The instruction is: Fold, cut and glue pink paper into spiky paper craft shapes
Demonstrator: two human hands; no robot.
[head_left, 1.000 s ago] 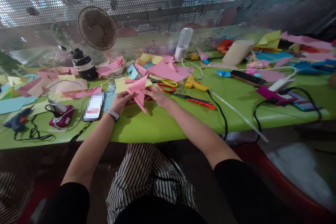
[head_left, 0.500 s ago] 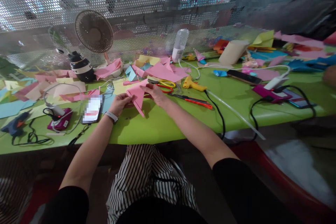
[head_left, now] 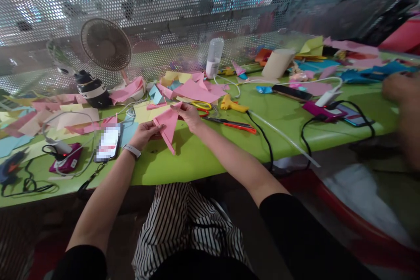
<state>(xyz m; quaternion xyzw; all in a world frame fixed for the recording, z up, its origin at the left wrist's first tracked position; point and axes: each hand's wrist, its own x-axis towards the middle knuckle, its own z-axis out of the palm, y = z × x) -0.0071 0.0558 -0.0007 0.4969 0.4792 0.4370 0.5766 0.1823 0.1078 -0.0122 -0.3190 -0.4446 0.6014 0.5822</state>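
Between my hands, above the green table (head_left: 183,162), is a folded piece of pink paper (head_left: 168,123) with a pointed end hanging down toward me. My left hand (head_left: 146,133) pinches its left corner, thumb on top. At the upper right corner my right hand (head_left: 189,116) grips it between thumb and fingers. Just beyond the right hand lie scissors with yellow and red handles (head_left: 204,107), partly hidden by it. A utility knife with a red end (head_left: 232,125) and a yellow glue gun (head_left: 233,105) are to its right.
Loose coloured paper (head_left: 193,89) is heaped along the back. On the left are a phone (head_left: 108,142), a purple power adapter (head_left: 68,157), a dark glue gun (head_left: 11,168), a black bottle (head_left: 92,89) and a fan (head_left: 106,46). Another person's hand (head_left: 398,89) is at the far right.
The pink paper has turned in my hands, now a broader triangle, its point swung down and left. The view has shifted right, bringing another person's hand further into sight.
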